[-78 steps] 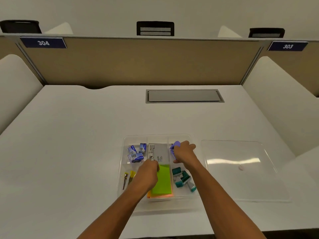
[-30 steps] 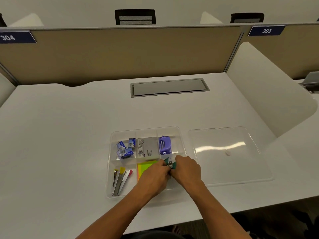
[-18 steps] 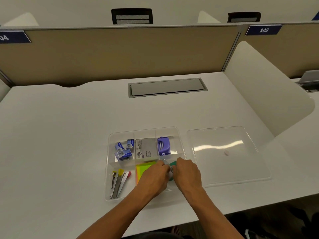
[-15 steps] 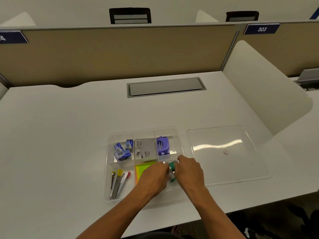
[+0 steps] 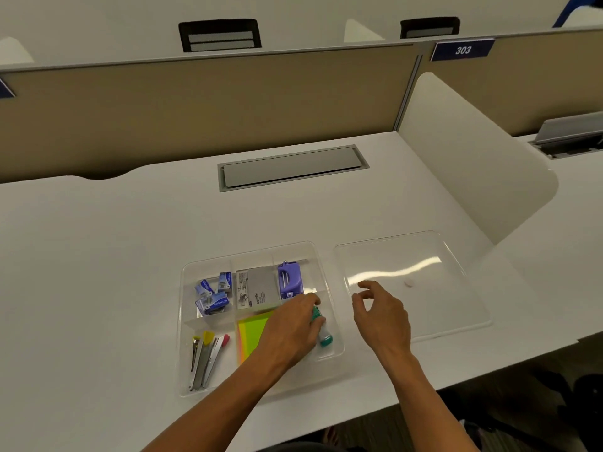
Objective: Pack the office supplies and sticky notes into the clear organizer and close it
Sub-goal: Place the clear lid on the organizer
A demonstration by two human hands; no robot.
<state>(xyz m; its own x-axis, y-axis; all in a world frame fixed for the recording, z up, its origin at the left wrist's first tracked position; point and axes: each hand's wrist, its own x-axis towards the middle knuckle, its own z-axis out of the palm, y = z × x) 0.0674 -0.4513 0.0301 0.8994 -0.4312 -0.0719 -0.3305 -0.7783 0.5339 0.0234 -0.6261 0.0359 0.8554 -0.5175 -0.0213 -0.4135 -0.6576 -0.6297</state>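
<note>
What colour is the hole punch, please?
Purple; the hole punch shows best in the head view.

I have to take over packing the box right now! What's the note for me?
Left hand: down in the clear organizer, resting on the green-capped tubes in the front right compartment; whether it grips one cannot be told.
Right hand: open, empty, fingers spread over the near left part of the lid.
Packed already: blue staple boxes, grey box, purple hole punch, sticky notes, clips.
The lid lies flat on the desk, right of the organizer.
Left to do: let go of the tubes, pick up the lid, close the organizer.
</note>
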